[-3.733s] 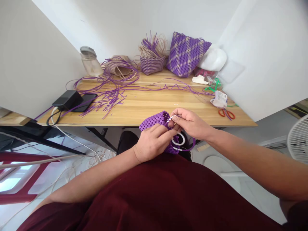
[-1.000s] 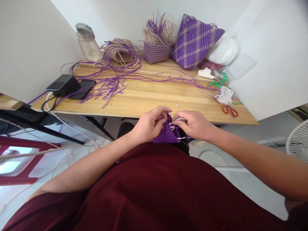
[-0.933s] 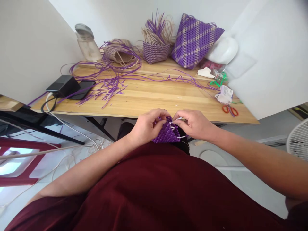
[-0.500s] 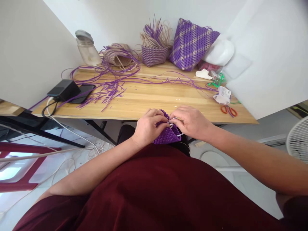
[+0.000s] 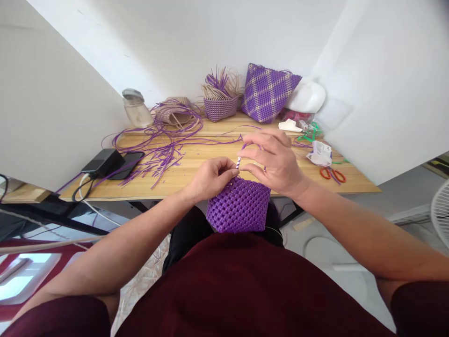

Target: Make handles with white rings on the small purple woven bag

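A small purple woven basket (image 5: 240, 206) rests against my lap at the table's front edge. From its top rim rises a short white handle cord (image 5: 239, 162) with purple strip wound round it in a spiral. My left hand (image 5: 215, 178) is closed on the basket's upper left rim, thumb and fingers pinching at the foot of that cord. Just right of the cord, my right hand (image 5: 275, 161) has its fingers curled round a loop of purple strip (image 5: 244, 146). The exact pinch point is partly hidden by the fingers.
Loose purple strips (image 5: 157, 159) and a coil of strips (image 5: 175, 119) lie on the left. Behind stand a bottle (image 5: 136, 108), a part-woven basket (image 5: 220, 108) and a checked purple bag (image 5: 268, 93). Orange-handled scissors (image 5: 332, 175) lie right; a black adapter (image 5: 102, 162) sits left.
The basket has turned, so its woven side now faces me. Both hands have shifted; the right has risen with the purple strip. The camera view has tilted up.
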Available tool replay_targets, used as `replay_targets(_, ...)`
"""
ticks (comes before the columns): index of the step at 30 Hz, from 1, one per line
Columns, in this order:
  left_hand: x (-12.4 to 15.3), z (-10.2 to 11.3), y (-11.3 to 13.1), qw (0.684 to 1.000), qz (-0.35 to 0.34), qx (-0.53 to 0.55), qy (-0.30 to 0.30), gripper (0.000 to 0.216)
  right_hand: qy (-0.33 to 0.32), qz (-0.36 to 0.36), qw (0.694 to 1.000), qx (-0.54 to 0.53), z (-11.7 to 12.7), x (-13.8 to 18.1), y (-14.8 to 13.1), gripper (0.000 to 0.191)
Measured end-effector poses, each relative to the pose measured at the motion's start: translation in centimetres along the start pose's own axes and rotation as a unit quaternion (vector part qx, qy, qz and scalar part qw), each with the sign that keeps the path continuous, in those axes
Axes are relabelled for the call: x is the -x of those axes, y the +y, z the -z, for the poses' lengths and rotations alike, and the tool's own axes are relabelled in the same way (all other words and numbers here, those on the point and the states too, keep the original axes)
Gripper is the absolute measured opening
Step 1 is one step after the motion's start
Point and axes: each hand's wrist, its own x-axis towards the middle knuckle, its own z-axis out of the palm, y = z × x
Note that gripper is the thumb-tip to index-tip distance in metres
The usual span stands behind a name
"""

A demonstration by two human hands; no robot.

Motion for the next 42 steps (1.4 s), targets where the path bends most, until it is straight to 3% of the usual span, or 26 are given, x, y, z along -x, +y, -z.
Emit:
replay_targets(2,0.0,0.1,-0.6,1.000,0.007,0.014,0.006,0.021,-0.038,-0.050,0.998,-0.028,-0.4,0.8,0.1,0.016)
replay_targets(5,0.2,0.3,-1.2,1.000,0.008,0.013,0.002,0.020,-0.188,-0.101,0.972,-0.098,-1.0,1.4,0.8,0.019)
replay_targets(8,0.5,0.3,-1.5,1.000,0.011,0.011,-0.018,0.018,-0.317,-0.100,0.931,-0.150,-1.6,0.9,1.5,0.025)
replay_targets(12,0.6,0.0,-1.7,0.999,0.034,0.004,-0.022,0.019,-0.405,-0.103,0.881,-0.222,-2.8,-0.2,2.6,0.034)
replay_targets(17,0.1,0.0,-2.4,0.998,0.061,0.008,-0.026,0.019,-0.506,-0.168,0.786,-0.313,-4.5,-0.5,4.5,0.025)
replay_targets(19,-0.1,0.1,-2.6,0.998,0.063,0.004,-0.019,0.017,-0.508,-0.172,0.794,-0.286,-4.6,-0.7,4.8,0.020)
replay_targets(23,-0.1,0.0,-2.9,0.998,0.064,0.007,0.016,0.013,-0.401,-0.085,0.905,-0.112,-3.2,-1.3,3.9,0.022)
replay_targets(26,0.0,-0.2,-3.0,0.996,0.077,0.011,0.045,0.014,-0.319,-0.036,0.947,-0.032,-1.8,-1.9,2.6,0.024)
replay_targets(29,0.2,-0.3,-2.9,0.993,0.099,0.018,0.057,0.019,-0.328,-0.112,0.934,-0.085,-0.9,-2.3,1.9,0.025)
replay_targets(32,0.3,-0.2,-2.9,0.991,0.121,0.035,0.051,0.021,-0.413,-0.225,0.859,-0.205,-0.8,-2.1,2.0,0.026)
replay_targets(34,0.3,-0.1,-2.9,0.989,0.134,0.051,0.045,0.022,-0.425,-0.260,0.829,-0.253,-1.0,-1.7,1.9,0.026)
replay_targets(37,0.4,0.2,-3.1,0.985,0.149,0.083,0.037,0.024,-0.388,-0.259,0.849,-0.248,-1.4,-0.9,1.2,0.026)
replay_targets(42,0.2,0.5,-3.0,0.981,0.162,0.106,0.013,0.028,-0.295,-0.262,0.914,-0.096,-3.0,0.0,-0.9,0.032)
